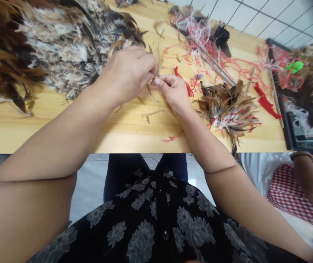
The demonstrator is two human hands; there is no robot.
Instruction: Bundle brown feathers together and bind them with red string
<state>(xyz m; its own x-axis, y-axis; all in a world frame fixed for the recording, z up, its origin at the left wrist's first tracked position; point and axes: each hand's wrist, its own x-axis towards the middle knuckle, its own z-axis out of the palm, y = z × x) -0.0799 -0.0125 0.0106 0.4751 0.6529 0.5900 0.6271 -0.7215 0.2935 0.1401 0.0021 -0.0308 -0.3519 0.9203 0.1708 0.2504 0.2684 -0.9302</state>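
Note:
My left hand [130, 71] and my right hand [174, 89] meet over the table, fingertips almost touching. Both are closed in a pinch on a thin brown feather [159, 67], partly hidden by the fingers. Feather scraps [151, 95] lie on the wood just below. Beside my left hand spreads a large heap of grey-white fluffy feathers [63, 47]. To the right of my right hand sits a bundle of brown feathers [226, 104] bound with red string, with a bunch of red threads [185, 82] close to the wrist.
Dark brown feathers [0, 47] fill the far left. Pink and white plastic strings [197, 31] tangle at the back, near thin sticks [216, 65]. A red tassel [266, 102] lies by a black-edged tray [278, 95]. At right, another person's arm [309, 179] shows below the wooden table [134, 140].

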